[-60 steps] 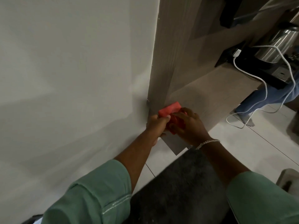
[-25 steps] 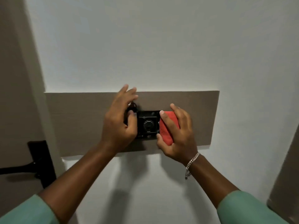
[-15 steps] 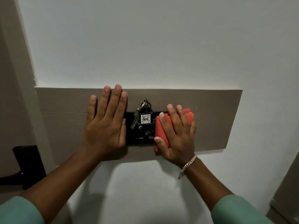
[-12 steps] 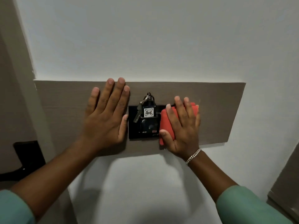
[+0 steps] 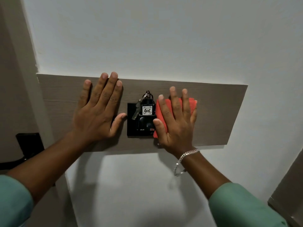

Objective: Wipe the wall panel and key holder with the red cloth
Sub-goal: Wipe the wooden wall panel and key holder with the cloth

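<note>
A right hand (image 5: 177, 123), fingers (image 5: 175, 102) spread, presses the red cloth (image 5: 191, 104) flat on the wall panel (image 5: 216, 115) just right of the black key holder (image 5: 132, 126); the left hand (image 5: 96, 113) lies open-palmed left of it

The right hand (image 5: 177, 122) is covering most of the red cloth (image 5: 191, 104) and the key holder (image 5: 139, 122)'s right edge; the tag (image 5: 147, 110)'s top print is reading too small.
</note>
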The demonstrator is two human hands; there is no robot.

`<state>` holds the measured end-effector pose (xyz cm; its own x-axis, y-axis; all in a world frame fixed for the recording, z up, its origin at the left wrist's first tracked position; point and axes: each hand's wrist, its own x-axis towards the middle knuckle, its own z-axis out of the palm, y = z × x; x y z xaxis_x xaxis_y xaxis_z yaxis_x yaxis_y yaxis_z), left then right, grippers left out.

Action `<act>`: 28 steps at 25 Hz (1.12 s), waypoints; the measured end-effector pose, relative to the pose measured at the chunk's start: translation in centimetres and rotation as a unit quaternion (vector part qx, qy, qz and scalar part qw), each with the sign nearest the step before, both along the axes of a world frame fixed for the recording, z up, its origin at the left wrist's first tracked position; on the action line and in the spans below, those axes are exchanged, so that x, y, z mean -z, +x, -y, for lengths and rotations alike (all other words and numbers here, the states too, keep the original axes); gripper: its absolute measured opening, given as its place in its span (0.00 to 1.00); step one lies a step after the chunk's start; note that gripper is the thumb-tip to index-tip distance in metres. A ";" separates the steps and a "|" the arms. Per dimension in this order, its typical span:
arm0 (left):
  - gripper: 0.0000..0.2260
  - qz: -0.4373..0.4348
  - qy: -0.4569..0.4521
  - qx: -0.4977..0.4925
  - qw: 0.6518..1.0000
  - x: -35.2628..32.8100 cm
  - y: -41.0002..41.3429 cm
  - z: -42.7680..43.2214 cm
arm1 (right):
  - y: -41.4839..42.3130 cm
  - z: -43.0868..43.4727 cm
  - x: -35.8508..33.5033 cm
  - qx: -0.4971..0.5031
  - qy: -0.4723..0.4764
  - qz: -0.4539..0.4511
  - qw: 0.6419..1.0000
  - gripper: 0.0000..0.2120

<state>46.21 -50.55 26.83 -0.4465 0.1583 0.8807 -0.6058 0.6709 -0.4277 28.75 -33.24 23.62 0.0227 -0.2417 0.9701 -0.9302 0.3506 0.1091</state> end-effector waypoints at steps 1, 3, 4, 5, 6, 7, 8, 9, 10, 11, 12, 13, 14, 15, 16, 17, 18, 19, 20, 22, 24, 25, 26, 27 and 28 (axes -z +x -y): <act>0.35 0.001 0.000 0.000 1.000 0.0 0.0 0.0 | -1.2 -0.9 -0.1 -0.001 0.048 -0.071 0.996 0.26; 0.35 -0.008 -0.001 0.000 1.000 -0.1 0.0 -0.1 | -3.3 -2.6 -0.6 -0.004 0.098 -0.131 0.987 0.26; 0.35 -0.011 -0.002 -0.002 1.000 0.0 0.0 0.0 | -3.2 -2.5 -0.9 -0.002 0.079 -0.093 0.992 0.25; 0.35 -0.013 -0.003 -0.003 1.000 0.0 0.0 0.0 | -2.1 -1.7 -1.2 0.003 0.039 -0.027 0.999 0.25; 0.35 -0.014 -0.003 -0.004 1.000 0.0 0.0 0.1 | -0.8 -0.7 -1.2 0.011 0.007 0.029 1.000 0.25; 0.35 -0.014 -0.001 -0.004 1.000 0.0 0.0 0.0 | 0.2 0.0 -1.0 0.014 0.000 0.045 0.999 0.26; 0.35 -0.014 0.001 -0.002 1.000 0.1 0.0 0.0 | 0.3 0.0 -0.8 0.007 0.010 0.011 1.000 0.26; 0.35 -0.014 0.002 0.000 1.000 0.1 0.0 -0.1 | -0.7 -0.6 -0.7 -0.005 0.041 -0.054 0.998 0.26; 0.35 -0.014 0.001 0.000 1.000 0.1 -0.1 0.0 | -2.1 -1.6 -0.7 -0.008 0.070 -0.106 0.992 0.25; 0.35 -0.014 0.001 -0.002 1.000 0.0 -0.1 0.0 | -3.0 -2.1 -0.7 -0.013 0.070 -0.111 0.991 0.25; 0.35 -0.015 0.000 -0.005 1.000 0.0 -0.1 0.1 | -3.0 -1.9 -0.9 -0.011 0.044 -0.070 0.996 0.25; 0.35 -0.016 -0.002 -0.007 1.000 0.1 0.0 0.1 | -2.0 -1.2 -1.0 0.003 -0.009 0.011 1.000 0.26; 0.35 -0.018 -0.005 -0.007 1.000 0.2 -0.1 0.1 | -0.5 0.0 -1.2 0.018 -0.063 0.097 0.993 0.26; 0.35 -0.019 -0.008 -0.007 1.000 0.2 -0.1 0.1 | 0.6 1.0 -1.1 0.028 -0.083 0.145 0.985 0.26; 0.35 -0.019 -0.010 -0.007 1.000 0.2 -0.2 0.1 | 1.2 1.4 -0.8 0.029 -0.073 0.130 0.988 0.26; 0.35 -0.019 -0.010 -0.008 1.000 0.1 -0.2 0.2 | 0.8 1.0 -0.3 0.014 -0.036 0.059 0.998 0.26; 0.35 -0.019 -0.009 -0.007 1.000 0.1 -0.1 0.2 | -0.5 0.0 0.3 -0.003 0.014 -0.032 0.999 0.25; 0.35 -0.019 -0.010 -0.006 1.000 0.1 -0.1 0.2 | -2.0 -1.1 0.9 -0.008 0.047 -0.092 0.995 0.25; 0.35 -0.021 -0.012 -0.009 1.000 0.1 -0.1 0.2 | -2.9 -1.7 1.2 -0.013 0.048 -0.096 0.994 0.25; 0.35 -0.023 -0.014 -0.013 1.000 0.2 -0.2 0.2 | -1.8 -0.5 1.3 0.001 -0.060 0.055 0.997 0.26; 0.35 -0.021 -0.012 -0.009 1.000 0.3 -0.2 0.2 | 1.3 1.8 0.8 0.019 -0.166 0.219 0.961 0.26; 0.35 -0.021 -0.013 -0.009 1.000 0.3 -0.3 0.3 | 2.0 2.2 0.7 0.019 -0.158 0.224 0.962 0.26; 0.35 -0.022 -0.013 -0.010 1.000 0.2 -0.2 0.3 | 1.8 2.0 0.9 0.010 -0.110 0.162 0.981 0.26; 0.35 -0.021 -0.011 -0.009 1.000 0.2 -0.2 0.4 | 0.6 1.1 1.6 -0.004 -0.049 0.058 0.997 0.26; 0.35 -0.021 -0.008 -0.006 1.000 0.2 -0.2 0.4 | -1.0 -0.2 2.2 -0.009 0.005 -0.049 0.999 0.26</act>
